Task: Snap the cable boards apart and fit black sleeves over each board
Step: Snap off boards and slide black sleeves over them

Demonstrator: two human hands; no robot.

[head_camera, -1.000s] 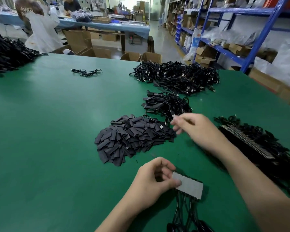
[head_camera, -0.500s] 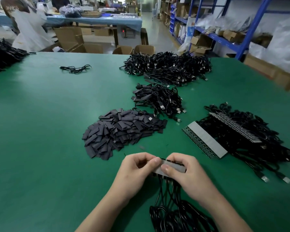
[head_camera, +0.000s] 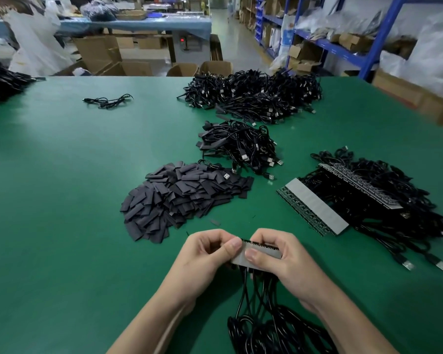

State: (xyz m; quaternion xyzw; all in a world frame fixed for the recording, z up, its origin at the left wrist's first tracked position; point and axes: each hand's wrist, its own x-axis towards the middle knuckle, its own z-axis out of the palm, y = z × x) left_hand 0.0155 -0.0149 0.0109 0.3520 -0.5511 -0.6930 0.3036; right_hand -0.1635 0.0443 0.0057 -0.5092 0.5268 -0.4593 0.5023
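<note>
Cable board strip (head_camera: pixel 269 252) pinched in both hands, low over the green table (head_camera: pixel 62 200) near its near edge.
Its long axis runs left to right; the left hand (head_camera: pixel 205 256) grips the left end, the right hand (head_camera: pixel 287 264) the rest, thumbs side by side. The black sleeve pile (head_camera: pixel 182 198) lies just beyond, nearer the left hand.

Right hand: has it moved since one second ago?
Yes. The right hand drew back from the right edge of the sleeve pile toward the person and now pinches the board strip.

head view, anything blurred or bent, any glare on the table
Head view: left hand, right hand and board strip sharp; head view, edges: blue shelving leans from wide-angle distortion, background person is smeared; head view, far left: a pale sheen on the green table.
</note>
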